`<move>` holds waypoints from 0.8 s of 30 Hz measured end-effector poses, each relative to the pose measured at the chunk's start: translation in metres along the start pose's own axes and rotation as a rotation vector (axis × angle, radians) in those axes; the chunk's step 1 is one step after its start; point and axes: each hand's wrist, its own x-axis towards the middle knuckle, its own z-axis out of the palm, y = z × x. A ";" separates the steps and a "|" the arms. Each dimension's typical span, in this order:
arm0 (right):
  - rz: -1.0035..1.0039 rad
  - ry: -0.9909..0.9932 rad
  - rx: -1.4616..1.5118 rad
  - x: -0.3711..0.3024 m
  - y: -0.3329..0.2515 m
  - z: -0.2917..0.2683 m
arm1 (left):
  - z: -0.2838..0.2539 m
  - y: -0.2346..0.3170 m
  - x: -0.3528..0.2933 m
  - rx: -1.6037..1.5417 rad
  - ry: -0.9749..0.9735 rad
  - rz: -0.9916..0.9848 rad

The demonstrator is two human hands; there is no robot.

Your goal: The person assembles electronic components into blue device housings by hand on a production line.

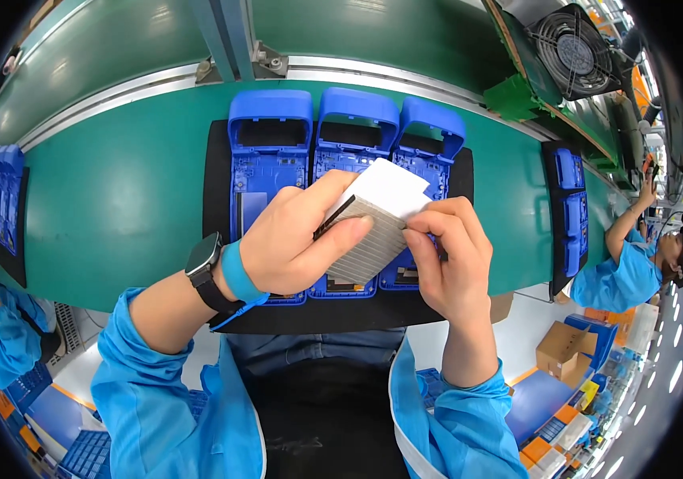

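My left hand grips a sheet of narrow grey strips, its thumb lying across the striped face. White backing paper sticks out beyond the strips at the far end. At the sheet's right edge, my right hand pinches with thumb and index finger; whether a single strip is between them is too small to tell. Below the hands lie three blue plastic housings, the left one, the middle one and the right one, partly covered by the hands and sheet.
A black mat under the housings rests on the green table. More blue housings stand at the left and right. A metal post rises at the back, a fan at the right. Co-workers sit on both sides.
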 end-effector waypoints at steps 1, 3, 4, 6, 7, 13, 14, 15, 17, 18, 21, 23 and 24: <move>-0.001 -0.008 -0.001 0.000 -0.001 0.000 | 0.000 0.001 -0.001 -0.005 0.006 -0.002; 0.041 -0.018 0.020 -0.001 -0.002 -0.001 | -0.001 0.003 -0.002 0.020 -0.026 -0.023; 0.040 -0.024 0.020 -0.001 -0.002 -0.001 | -0.001 0.004 -0.003 0.017 -0.021 -0.025; 0.014 -0.043 0.008 0.000 -0.004 0.000 | -0.001 0.006 -0.005 0.023 -0.029 -0.041; 0.013 -0.047 0.008 0.000 -0.005 0.000 | -0.001 0.006 -0.005 0.021 -0.026 -0.041; -0.015 -0.095 -0.048 0.002 -0.002 0.004 | -0.002 0.005 -0.005 0.044 -0.036 -0.033; -0.021 -0.102 -0.060 0.003 -0.003 0.006 | 0.000 0.004 -0.005 0.032 -0.020 -0.011; -0.023 -0.107 -0.074 0.004 -0.004 0.007 | 0.001 0.002 -0.005 0.017 -0.007 0.012; -0.050 -0.117 -0.056 0.002 0.002 0.009 | 0.000 0.001 -0.005 -0.022 -0.013 -0.038; -0.080 -0.127 -0.033 0.002 0.004 0.009 | -0.001 0.000 -0.005 -0.057 -0.016 -0.089; -0.022 -0.173 0.211 -0.001 0.006 -0.003 | 0.003 0.000 -0.005 -0.368 0.125 -0.202; 0.043 -0.199 0.211 0.000 0.006 -0.017 | -0.008 0.003 0.000 -0.321 0.229 -0.148; 0.105 -0.218 0.211 0.000 0.006 -0.024 | -0.013 -0.001 0.003 -0.235 0.305 -0.082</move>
